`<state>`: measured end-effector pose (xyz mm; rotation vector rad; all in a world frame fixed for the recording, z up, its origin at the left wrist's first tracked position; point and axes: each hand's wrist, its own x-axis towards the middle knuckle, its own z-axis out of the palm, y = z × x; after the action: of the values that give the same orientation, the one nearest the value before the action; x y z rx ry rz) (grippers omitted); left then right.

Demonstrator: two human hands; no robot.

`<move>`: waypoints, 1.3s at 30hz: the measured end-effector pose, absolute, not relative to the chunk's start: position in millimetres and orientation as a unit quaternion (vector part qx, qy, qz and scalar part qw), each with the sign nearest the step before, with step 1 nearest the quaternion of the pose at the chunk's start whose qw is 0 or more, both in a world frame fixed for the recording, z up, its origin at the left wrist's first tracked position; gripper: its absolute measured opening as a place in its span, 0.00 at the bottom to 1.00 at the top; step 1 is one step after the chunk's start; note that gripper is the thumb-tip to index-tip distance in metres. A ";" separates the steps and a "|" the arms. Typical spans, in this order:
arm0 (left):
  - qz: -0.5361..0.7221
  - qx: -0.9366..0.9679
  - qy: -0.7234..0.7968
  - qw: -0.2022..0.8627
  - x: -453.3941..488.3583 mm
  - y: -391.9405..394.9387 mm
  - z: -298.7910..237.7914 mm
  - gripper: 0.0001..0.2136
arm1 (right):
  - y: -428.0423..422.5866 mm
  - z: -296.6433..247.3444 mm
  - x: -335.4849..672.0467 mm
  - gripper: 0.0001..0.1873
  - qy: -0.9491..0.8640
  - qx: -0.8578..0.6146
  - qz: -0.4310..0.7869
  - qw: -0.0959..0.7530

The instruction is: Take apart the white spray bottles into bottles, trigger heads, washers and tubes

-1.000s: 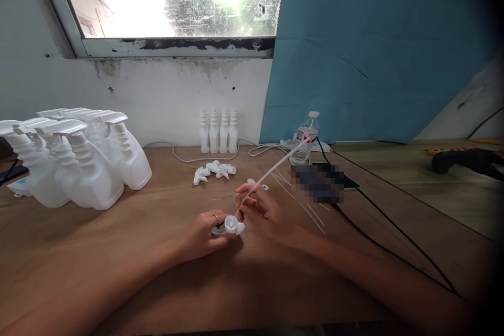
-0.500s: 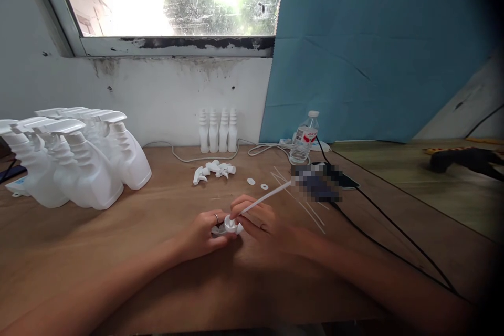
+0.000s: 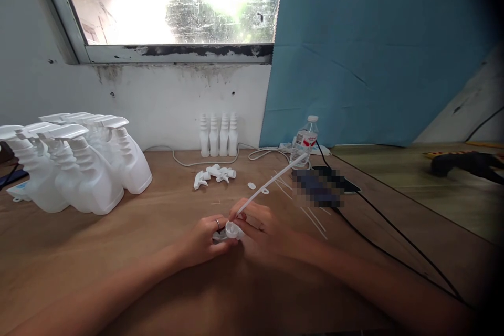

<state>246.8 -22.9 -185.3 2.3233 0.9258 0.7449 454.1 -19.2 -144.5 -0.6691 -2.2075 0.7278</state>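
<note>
My left hand (image 3: pixel 208 236), a ring on one finger, is closed round a white trigger spray head (image 3: pixel 232 229) low over the brown table. The round collar of the spray head faces up toward me. In my right hand (image 3: pixel 254 222) a thin white dip tube (image 3: pixel 271 184) is pinched near its lower end, which is at the collar; whether it sits inside I cannot tell. From the fingers the tube slants up to the right. Further back lie several loose white trigger spray heads (image 3: pixel 216 172). Two small white discs, one a ring-shaped washer (image 3: pixel 265 191), lie right of them.
White spray bottles (image 3: pixel 96 184) stand grouped at the left. Several slim white bottles (image 3: pixel 218 139) stand by the wall. More thin tubes (image 3: pixel 313 220) lie at the right, near a water bottle (image 3: pixel 305 142), a phone (image 3: pixel 342 181) and black cables (image 3: pixel 394 236).
The dip tube has swung to a steeper slant, and its lower end has shifted slightly at the collar. Both hands keep their hold; the whole view has moved slightly.
</note>
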 end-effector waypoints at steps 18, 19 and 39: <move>0.278 0.853 0.349 0.271 248.0 -21.5 -186.2 0.11 | -15.0 -153.7 442.2 0.10 -0.837 -0.225 0.319 0.383; 0.281 0.852 0.347 0.272 248.0 -21.4 -186.9 0.11 | -15.2 -153.9 441.9 0.11 -0.841 -0.217 0.315 0.382; 0.287 0.844 0.341 0.300 247.6 -22.2 -181.4 0.08 | -18.1 -175.8 447.7 0.07 -0.835 -0.226 0.284 0.413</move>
<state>247.6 -22.2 -181.4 2.2398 0.9051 0.7613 447.7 -18.1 -175.8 -0.5688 -2.0995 0.7137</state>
